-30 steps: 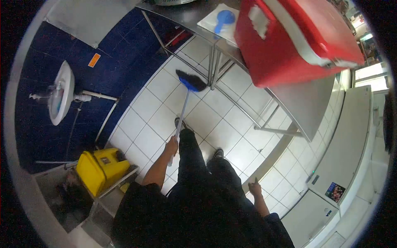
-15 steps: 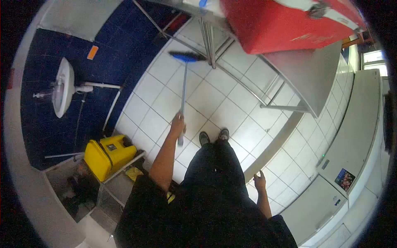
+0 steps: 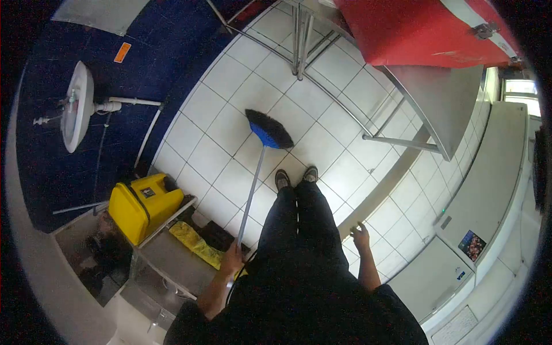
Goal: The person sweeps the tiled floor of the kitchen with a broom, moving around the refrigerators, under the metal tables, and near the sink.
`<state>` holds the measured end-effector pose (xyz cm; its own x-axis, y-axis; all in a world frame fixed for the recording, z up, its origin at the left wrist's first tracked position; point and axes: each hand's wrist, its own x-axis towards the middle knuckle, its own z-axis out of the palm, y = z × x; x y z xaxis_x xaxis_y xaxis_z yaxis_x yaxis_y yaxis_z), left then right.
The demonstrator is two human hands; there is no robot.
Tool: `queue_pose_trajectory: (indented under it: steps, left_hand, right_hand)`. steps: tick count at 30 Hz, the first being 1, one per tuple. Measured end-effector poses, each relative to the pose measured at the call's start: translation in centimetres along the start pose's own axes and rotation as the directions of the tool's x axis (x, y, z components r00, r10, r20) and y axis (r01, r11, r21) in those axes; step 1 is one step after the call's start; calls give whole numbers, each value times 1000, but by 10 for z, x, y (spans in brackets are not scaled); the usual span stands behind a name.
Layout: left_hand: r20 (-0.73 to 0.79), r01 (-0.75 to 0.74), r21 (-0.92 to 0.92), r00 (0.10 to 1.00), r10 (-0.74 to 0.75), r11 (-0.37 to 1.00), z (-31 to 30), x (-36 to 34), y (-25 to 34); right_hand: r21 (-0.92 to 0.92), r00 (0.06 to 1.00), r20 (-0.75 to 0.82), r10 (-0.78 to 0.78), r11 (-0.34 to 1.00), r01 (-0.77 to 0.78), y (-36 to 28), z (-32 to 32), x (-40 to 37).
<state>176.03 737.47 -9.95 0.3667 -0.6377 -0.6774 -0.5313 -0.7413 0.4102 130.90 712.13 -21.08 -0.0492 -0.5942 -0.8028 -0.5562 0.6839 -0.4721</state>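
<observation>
A broom [image 3: 265,131] with a blue head and dark bristles is tilted over the white tiled floor, its head in front of my shoes. My left hand [image 3: 232,261] is wrapped around its grey handle, low in the view beside my hip. On the other side my right hand [image 3: 360,237] hangs over the floor with nothing in it, its fingers loosely bent and apart. Near my left hand lies a yellow cloth [image 3: 196,244] on a metal surface.
A yellow container [image 3: 141,208] stands at left, below a wall-mounted sink [image 3: 79,107]. Ahead to the right, a metal table [image 3: 440,106] bears a red cooler box [image 3: 414,31]. White chest freezers [image 3: 483,190] line the right side.
My left hand has drawn the broom back toward my body, and its head has come from under the table edge to near my feet. My right hand has moved slightly up.
</observation>
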Motion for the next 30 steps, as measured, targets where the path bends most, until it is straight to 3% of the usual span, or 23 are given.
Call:
queue_pose_trajectory:
  steps: [1,3,4,5,6,7,8,9,10,11,12,13,14,16,17,18,19,20,22,23,26,28,30]
  left_hand:
    - [7,-8,-6,1000,8,1000,5,-12,-21]
    - [145,263,-247,962,-233,933,13,-16,-65]
    - [158,260,-247,961,-226,934,7,-3,-68]
    - [140,172,-114,978,-155,979,-9,6,-58]
    - [135,84,14,987,-85,996,-19,16,-45]
    - [155,91,-2,984,-90,996,-24,43,-35]
    - [235,128,94,961,-147,987,-28,80,-24]
    - [312,155,191,927,-210,969,-20,116,-20]
    - [230,9,273,970,-75,962,7,153,-35]
    - [287,-97,235,958,26,967,22,199,-37]
    - [309,-37,177,951,-20,984,45,241,-38]
    - [249,-256,210,947,202,943,60,277,-33]
    - [282,-64,170,959,14,983,94,321,-44]
    - [191,-222,217,965,182,951,138,396,-35]
    - [176,-223,115,964,201,968,158,434,-24]
    - [10,-305,36,952,305,952,183,469,-15]
    - [57,-262,41,964,260,964,194,505,9]
    - [-26,-437,81,897,440,896,229,544,5]
    - [-68,-323,-29,945,321,946,238,588,71]
    - [-50,-258,-80,966,255,963,238,605,98]
    - [-221,-368,-62,912,347,928,275,652,123]
    - [-222,-351,-42,916,334,935,296,650,120]
    - [-165,-311,16,937,309,950,265,602,130]
  right_hand:
    - [-54,999,12,-39,998,39,-14,11,4]
    - [-179,997,56,-58,981,68,-45,36,10]
    - [-19,997,47,-68,997,69,-49,55,14]
    - [-94,990,124,-61,993,72,-41,69,23]
    - [-8,961,216,-172,984,178,-23,87,30]
    - [-426,951,256,-174,863,272,-24,105,34]
    - [-423,911,404,76,899,113,-18,120,41]
    - [-523,906,419,-58,800,293,4,140,45]
    - [-641,890,452,62,717,275,18,153,43]
    - [-741,864,465,192,618,261,26,165,39]
    - [-812,840,386,381,573,114,-16,177,31]
    - [-828,891,347,293,542,144,-18,185,32]
    - [-821,913,335,234,548,161,-22,190,33]
    - [-785,949,314,34,571,240,5,195,41]
    - [-786,931,323,171,597,163,-4,195,51]
    - [-785,890,331,313,615,76,-18,193,53]
    - [-763,924,323,205,634,126,-17,192,55]
    - [-772,920,313,235,627,103,-21,192,55]
    - [-767,926,265,270,640,33,-28,190,57]
    - [-729,948,258,186,682,64,-23,188,56]
    - [-760,955,214,205,649,31,-28,190,55]
    - [-745,961,211,179,666,39,-31,190,53]
    - [-723,964,226,139,688,70,-31,192,48]
